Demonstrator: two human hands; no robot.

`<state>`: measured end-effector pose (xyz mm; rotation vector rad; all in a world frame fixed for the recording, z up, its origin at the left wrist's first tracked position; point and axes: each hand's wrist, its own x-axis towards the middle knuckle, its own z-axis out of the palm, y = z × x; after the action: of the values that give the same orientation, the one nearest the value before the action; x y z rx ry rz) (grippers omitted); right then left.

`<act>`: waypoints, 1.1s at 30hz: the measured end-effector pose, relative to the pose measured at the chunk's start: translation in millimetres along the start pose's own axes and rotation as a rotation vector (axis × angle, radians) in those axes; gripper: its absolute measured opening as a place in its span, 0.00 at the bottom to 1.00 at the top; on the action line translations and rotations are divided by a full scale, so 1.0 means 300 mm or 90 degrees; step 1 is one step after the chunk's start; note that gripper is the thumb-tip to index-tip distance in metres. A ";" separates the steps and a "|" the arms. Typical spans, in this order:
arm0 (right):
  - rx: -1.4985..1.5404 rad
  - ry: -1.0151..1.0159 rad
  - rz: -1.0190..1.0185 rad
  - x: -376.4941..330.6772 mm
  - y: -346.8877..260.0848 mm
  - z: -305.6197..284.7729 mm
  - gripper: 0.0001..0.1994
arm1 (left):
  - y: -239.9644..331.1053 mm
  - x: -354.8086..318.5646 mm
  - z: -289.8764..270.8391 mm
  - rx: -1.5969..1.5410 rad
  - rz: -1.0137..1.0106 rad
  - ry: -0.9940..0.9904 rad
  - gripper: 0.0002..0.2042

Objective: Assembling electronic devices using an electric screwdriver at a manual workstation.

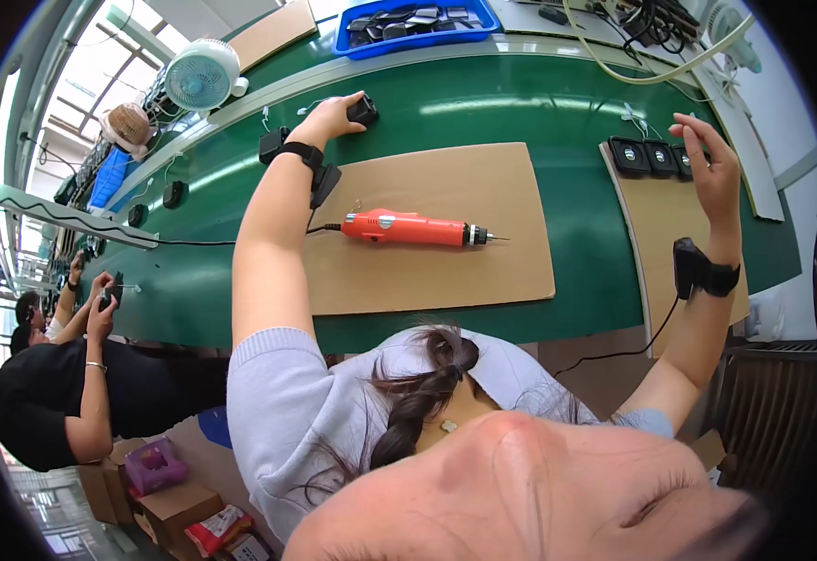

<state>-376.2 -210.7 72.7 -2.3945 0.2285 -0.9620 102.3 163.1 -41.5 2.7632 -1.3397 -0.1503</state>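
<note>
Left hand (pixel 333 116) is at the far side of the bench, fingers and thumb around a small black unit (pixel 364 110); grasp looks closed on it. Can't tell if the unit is lifted or sitting on the green bench top (pixel 577 107). Second black unit (pixel 273 146) sits near the left wrist.

Right hand (pixel 713 173) is up at the right side, fingers loosely extended, nothing visible in the grip, so reads as released. It's next to a row of three black square units (pixel 629 156) at the far end of the right-hand cardboard sheet (pixel 656 215). Hand partly covers the rightmost one; contact unclear.

Orange electric screwdriver (pixel 408 229) lies on the middle cardboard sheet (pixel 427 280), bit pointing right, cord end left, between the two arms and clear of both hands. Both wrists wear black straps.

Blue tray (pixel 341 43) with dark flat pieces stands beyond the bench's far edge. Light-coloured fan (pixel 202 77) is far left. Co-worker in black (pixel 43 402) sits at left, both hands on a small dark item.
</note>
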 end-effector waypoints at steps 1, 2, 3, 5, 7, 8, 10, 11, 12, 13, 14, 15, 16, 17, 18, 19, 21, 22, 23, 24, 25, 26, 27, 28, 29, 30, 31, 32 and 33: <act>0.001 -0.044 -0.052 -0.004 -0.075 0.021 0.11 | -0.011 0.019 0.007 -0.022 -0.020 -0.012 0.39; 0.003 -0.050 -0.058 -0.012 -0.137 0.056 0.11 | -0.023 0.019 0.022 -0.045 -0.045 -0.026 0.40; 0.027 -0.093 -0.085 -0.018 -0.196 0.098 0.10 | -0.039 0.009 0.031 -0.050 -0.054 -0.025 0.40; 0.028 -0.165 -0.157 -0.046 -0.308 0.167 0.10 | -0.030 0.012 0.027 -0.003 -0.014 -0.003 0.40; -0.017 -0.259 -0.244 -0.074 -0.391 0.260 0.11 | -0.001 -0.015 0.000 0.014 0.002 0.009 0.40; -0.047 -0.320 -0.270 -0.095 -0.419 0.308 0.11 | 0.044 -0.032 -0.026 0.001 0.053 0.058 0.39; -0.062 -0.387 -0.302 -0.131 -0.473 0.417 0.11 | 0.115 -0.116 -0.095 -0.047 0.143 0.180 0.38; -0.056 -0.401 -0.300 -0.153 -0.494 0.480 0.11 | 0.155 -0.167 -0.138 -0.080 0.190 0.249 0.37; -0.055 -0.388 -0.281 -0.170 -0.503 0.547 0.12 | 0.226 -0.223 -0.201 -0.124 0.191 0.238 0.36; -0.054 -0.376 -0.261 -0.186 -0.510 0.610 0.13 | 0.295 -0.297 -0.253 -0.168 0.192 0.227 0.34; -0.048 -0.387 -0.261 -0.195 -0.520 0.669 0.13 | 0.340 -0.387 -0.290 -0.173 0.182 0.221 0.34; -0.081 -0.376 -0.234 -0.201 -0.521 0.725 0.15 | 0.382 -0.463 -0.313 -0.175 0.221 0.250 0.33; -0.112 -0.366 -0.208 -0.204 -0.521 0.778 0.18 | 0.407 -0.535 -0.310 -0.175 0.257 0.280 0.32; -0.108 -0.376 -0.202 -0.204 -0.520 0.828 0.18 | 0.419 -0.599 -0.287 -0.182 0.253 0.271 0.32; -0.157 -0.406 -0.191 -0.202 -0.513 0.876 0.19 | 0.426 -0.657 -0.260 -0.178 0.273 0.269 0.32; -0.207 -0.437 -0.180 -0.201 -0.508 0.911 0.21 | 0.431 -0.717 -0.231 -0.176 0.293 0.268 0.32; -0.167 -0.432 -0.149 -0.185 -0.484 0.955 0.20 | 0.428 -0.807 -0.159 -0.188 0.315 0.254 0.31; -0.128 -0.413 -0.131 -0.176 -0.477 0.966 0.20 | 0.416 -0.851 -0.117 -0.189 0.291 0.224 0.31; -0.130 -0.424 -0.119 -0.160 -0.475 0.964 0.20 | 0.402 -0.883 -0.075 -0.190 0.267 0.196 0.31; -0.110 -0.417 -0.059 -0.138 -0.478 0.950 0.19 | 0.395 -0.903 -0.038 -0.191 0.246 0.167 0.31; -0.094 -0.411 -0.002 -0.116 -0.485 0.933 0.18 | 0.392 -0.911 0.000 -0.207 0.246 0.161 0.31; -0.100 -0.424 0.006 -0.100 -0.499 0.910 0.18 | 0.391 -0.917 0.036 -0.224 0.234 0.158 0.31; -0.003 -0.383 0.048 -0.080 -0.515 0.880 0.17 | 0.394 -0.921 0.067 -0.240 0.224 0.154 0.30; 0.094 -0.342 0.088 -0.066 -0.534 0.853 0.16 | 0.400 -0.929 0.093 -0.256 0.210 0.152 0.30; 0.190 -0.297 0.127 -0.061 -0.550 0.834 0.15 | 0.400 -0.936 0.116 -0.269 0.208 0.147 0.30; 0.175 -0.297 0.139 -0.067 -0.581 0.803 0.15 | 0.396 -0.925 0.129 -0.287 0.213 0.157 0.29; 0.320 -0.235 0.161 -0.083 -0.630 0.777 0.14 | 0.391 -0.914 0.140 -0.304 0.218 0.167 0.29; 0.466 -0.165 0.178 -0.102 -0.677 0.757 0.13 | 0.393 -0.902 0.149 -0.317 0.222 0.176 0.29; 0.623 -0.106 0.189 -0.115 -0.707 0.774 0.13 | 0.389 -0.918 0.158 -0.321 0.212 0.175 0.29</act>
<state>-252.4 77.3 29.4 -1.4683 0.0250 -0.5348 -163.9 306.4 -60.5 2.0389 -1.4246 -0.0721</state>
